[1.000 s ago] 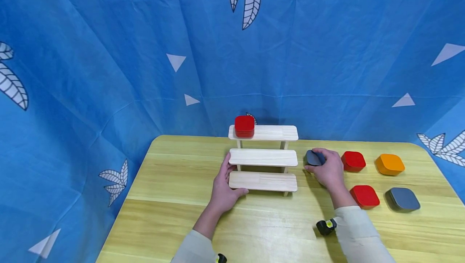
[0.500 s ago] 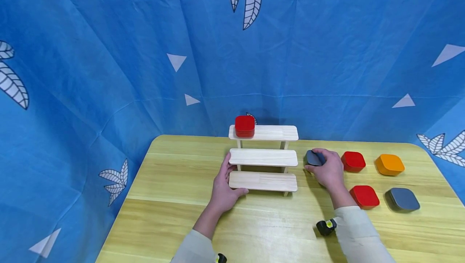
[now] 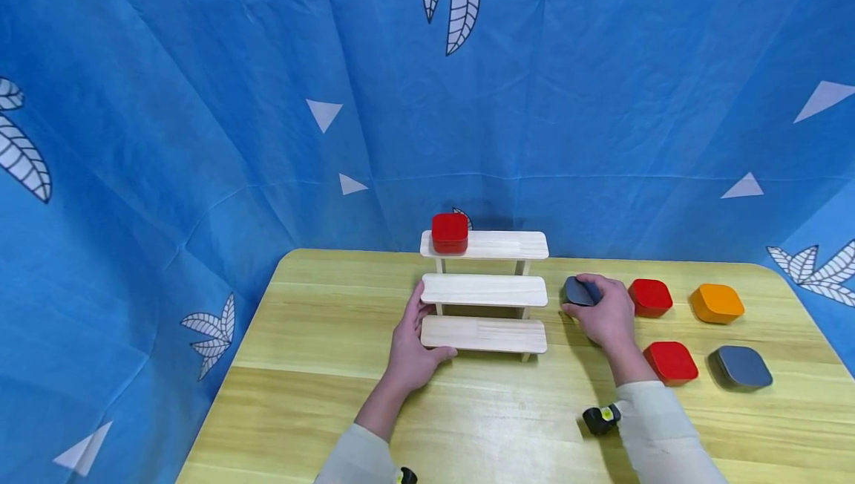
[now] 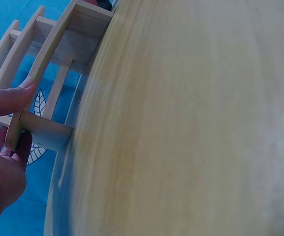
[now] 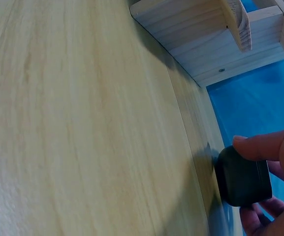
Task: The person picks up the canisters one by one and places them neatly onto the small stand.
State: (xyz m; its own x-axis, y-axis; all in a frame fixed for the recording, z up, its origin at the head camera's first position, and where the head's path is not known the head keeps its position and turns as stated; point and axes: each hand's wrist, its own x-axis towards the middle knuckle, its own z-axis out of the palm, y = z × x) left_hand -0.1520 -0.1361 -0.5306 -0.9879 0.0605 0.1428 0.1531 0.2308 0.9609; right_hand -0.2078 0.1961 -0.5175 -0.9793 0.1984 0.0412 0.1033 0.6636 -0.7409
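Observation:
A three-tier wooden display shelf (image 3: pixel 484 290) stands near the back of the table. My left hand (image 3: pixel 413 356) grips the left end of its lowest board, thumb in front and fingers curled behind; the left wrist view shows the thumb (image 4: pixel 15 98) across that board. Just right of the shelf, my right hand (image 3: pixel 608 315) pinches a dark grey rounded-square box (image 3: pixel 578 292) by its sides. In the right wrist view the grey box (image 5: pixel 242 179) is close over the table near its back edge. On the top board's left end sits a red box (image 3: pixel 450 233).
Right of my right hand are two red boxes, one behind (image 3: pixel 650 298) and one in front (image 3: pixel 671 362), with an orange box (image 3: pixel 717 303) and another grey box (image 3: pixel 741 367) farther right. A blue patterned cloth (image 3: pixel 601 113) hangs behind the wooden table (image 3: pixel 320 321).
The right hand and the grey box have shifted very slightly to the right. My left hand keeps the same hold on the shelf.

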